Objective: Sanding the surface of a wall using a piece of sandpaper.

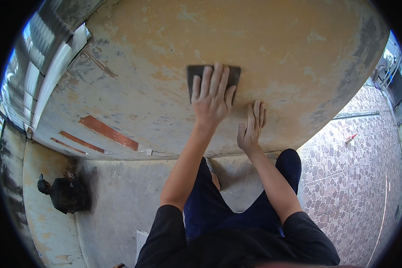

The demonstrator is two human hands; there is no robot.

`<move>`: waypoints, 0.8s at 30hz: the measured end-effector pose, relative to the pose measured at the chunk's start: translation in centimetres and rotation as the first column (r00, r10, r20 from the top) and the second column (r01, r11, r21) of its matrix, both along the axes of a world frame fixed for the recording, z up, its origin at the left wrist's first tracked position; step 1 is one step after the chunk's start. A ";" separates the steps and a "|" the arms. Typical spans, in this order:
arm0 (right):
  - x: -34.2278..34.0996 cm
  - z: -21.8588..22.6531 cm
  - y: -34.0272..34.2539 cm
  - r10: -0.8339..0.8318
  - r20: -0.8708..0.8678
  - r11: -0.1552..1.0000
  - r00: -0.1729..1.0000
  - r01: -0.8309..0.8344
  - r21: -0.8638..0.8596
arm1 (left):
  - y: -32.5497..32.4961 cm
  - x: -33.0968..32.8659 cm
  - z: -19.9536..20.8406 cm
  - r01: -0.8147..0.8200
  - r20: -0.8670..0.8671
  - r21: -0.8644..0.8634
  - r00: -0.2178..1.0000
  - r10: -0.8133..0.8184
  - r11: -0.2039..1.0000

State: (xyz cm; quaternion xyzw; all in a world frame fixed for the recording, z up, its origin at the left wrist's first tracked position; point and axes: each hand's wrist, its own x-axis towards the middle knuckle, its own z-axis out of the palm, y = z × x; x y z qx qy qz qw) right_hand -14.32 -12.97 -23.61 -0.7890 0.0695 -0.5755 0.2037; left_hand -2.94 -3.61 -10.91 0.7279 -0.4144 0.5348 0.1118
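The work in hand is judged to be rubbing-down of a tan wall (290,49), and it is judged to be only partly complete. A dark, four-cornered sheet (235,76) is located on the wall, above and to the left of the right hand (253,126). The sheet is pressed flat by the left hand (211,98), whose fingers are laid straight across it; it is not enclosed in a fist. The right hand is kept flat, with fingers extended, and appears to be rested against the wall; no tool is seen in it.

Around the sheet, a mostly even tan tone is shown, broken by small pale marks. Whether this area has been finished cannot be determined. Toward the left, mottled grey patches (134,85) are seen, and dark scuffs (358,56) are present near the right edge. These areas are judged to remain for treatment if a uniform face is required. Three reddish strips (109,132) are set low on the left; whether they are to be treated cannot be established. The underside of the sheet is hidden, so its wear cannot be assessed.
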 end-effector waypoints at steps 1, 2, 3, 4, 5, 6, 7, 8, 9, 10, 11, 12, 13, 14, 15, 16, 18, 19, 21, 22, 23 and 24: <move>0.1 -0.2 -0.2 -0.017 -0.009 1.000 1.000 0.017 -0.004 | 0.1 -0.1 4.3 0.005 -0.050 -0.092 0.999 -0.010 0.996; -0.1 -0.5 -0.4 -0.037 -0.025 0.999 0.999 0.037 -0.008 | 0.2 -0.2 8.8 0.008 -0.105 -0.182 0.994 -0.027 0.983; -0.1 -0.4 -0.4 -0.039 -0.029 0.999 0.999 0.039 -0.004 | 0.4 0.1 13.3 0.036 -0.074 -0.298 0.995 -0.060 0.954; 0.0 0.0 -0.1 -0.018 -0.029 1.000 0.999 0.018 -0.007 | 0.8 0.6 16.2 0.060 -0.035 -0.407 0.996 -0.081 0.911; -0.1 0.3 0.0 0.000 -0.031 1.000 1.000 -0.001 -0.012 | 0.8 1.1 16.6 0.057 -0.037 -0.404 0.996 -0.078 0.913; -0.3 0.5 0.1 -0.002 -0.034 1.000 0.999 0.002 -0.010 | 0.6 1.7 16.7 0.075 0.019 -0.455 0.997 -0.075 0.887; -0.5 0.8 0.2 0.019 -0.051 1.000 0.999 -0.019 0.008 | 0.4 1.9 16.7 0.097 0.074 -0.505 0.995 -0.069 0.858; -0.7 1.0 0.3 0.041 -0.067 0.999 0.997 -0.039 0.025 | 0.1 1.5 15.3 0.098 0.071 -0.503 0.995 -0.072 0.859; -0.8 0.8 0.0 0.030 -0.075 0.999 0.997 -0.028 0.026 | -0.7 0.9 12.0 0.034 -0.022 -0.425 0.999 -0.047 0.904; -0.7 0.9 0.2 0.055 -0.046 0.998 0.997 -0.053 0.044 | -0.8 0.1 8.6 -0.036 -0.102 -0.334 0.995 0.002 0.942; -0.8 1.0 0.0 0.069 -0.019 0.996 0.997 -0.068 0.054 | -1.3 -0.7 4.3 -0.061 -0.111 -0.232 0.993 0.036 0.971; -0.8 1.1 0.2 0.072 -0.020 0.996 0.997 -0.071 0.054 | -1.4 -1.1 -0.2 -0.091 -0.114 -0.124 0.990 0.077 0.988; -0.7 1.2 0.4 0.066 -0.040 0.997 0.997 -0.064 0.034 | -1.0 -0.7 -4.1 -0.069 -0.023 -0.103 0.998 0.067 0.992; -0.6 1.2 0.3 0.058 -0.061 0.998 0.996 -0.058 0.012 | -1.0 -0.3 -6.3 -0.048 0.069 -0.082 0.996 0.053 0.996; -0.6 0.9 0.2 0.054 -0.063 0.999 0.997 -0.053 0.010 | -1.1 -0.5 -5.9 -0.044 0.066 -0.084 0.997 0.049 0.996; -0.5 0.6 0.2 0.032 -0.062 0.999 0.998 -0.032 0.004 | -1.0 -0.5 -5.2 -0.022 0.042 -0.048 0.999 0.024 0.999; -0.1 0.2 0.0 0.009 -0.056 1.000 0.998 -0.009 -0.001 | -0.5 -0.5 -2.3 -0.021 -0.017 -0.022 1.000 0.021 1.000; 0.2 -0.1 -0.1 -0.006 -0.031 1.000 1.000 0.007 0.009 | -0.4 -0.5 0.9 -0.041 -0.055 -0.030 0.998 0.039 0.999; 0.0 -0.4 0.0 -0.021 -0.017 0.999 1.000 0.021 0.025 | -0.4 -0.7 9.5 -0.013 -0.117 -0.272 0.993 -0.020 0.962; 0.0 -0.2 0.0 -0.023 -0.025 1.000 0.999 0.023 0.012 | -0.3 -0.1 12.4 0.017 -0.077 -0.361 0.996 -0.048 0.932; 0.0 -0.1 -0.2 -0.028 -0.031 1.000 0.999 0.028 -0.005 | -0.4 0.4 13.8 0.053 -0.033 -0.448 0.997 -0.076 0.892; -0.2 0.1 -0.2 -0.032 -0.034 0.999 0.999 0.032 -0.006 | -0.4 0.6 13.4 0.055 -0.036 -0.450 0.996 -0.080 0.891</move>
